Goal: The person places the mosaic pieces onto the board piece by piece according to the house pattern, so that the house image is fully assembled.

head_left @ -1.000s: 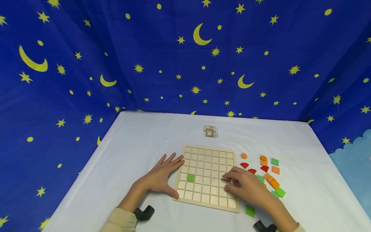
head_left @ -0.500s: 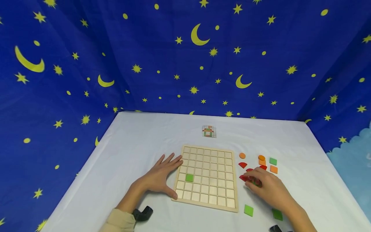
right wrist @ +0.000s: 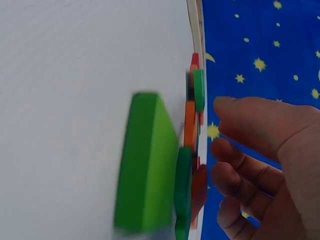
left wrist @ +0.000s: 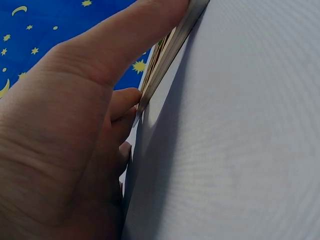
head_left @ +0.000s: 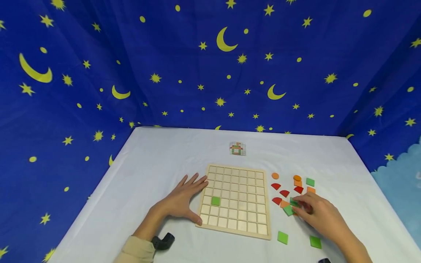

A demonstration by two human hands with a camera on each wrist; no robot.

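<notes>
At the left, the board's edge was braced by the left hand (head_left: 182, 199), its fingers spread and nothing gripped, the thumb laid on the near corner; a black wrist mount (head_left: 163, 242) was seen below it; the gridded wooden board (head_left: 234, 196), pale and matt, was divided by thin raised ribs into square cells; one flat light-green square tile (head_left: 215, 201) was seated in it, second column from the left, third row from the near edge, so the work was judged barely begun; beyond the board, a small printed card (head_left: 237, 148) was marked with a gridded, house-like figure; to the board's right, the loose pieces were left unplaced: a smooth orange disc (head_left: 275, 176), red fan-shaped wedges (head_left: 284, 193), overlapped green and orange squares, and an orange disc stacked on an orange square; the right hand (head_left: 317, 212) was held over this cluster, fingers loosely bent, thumb apart, nothing visibly grasped; whether a green square was touched could not be told.
</notes>
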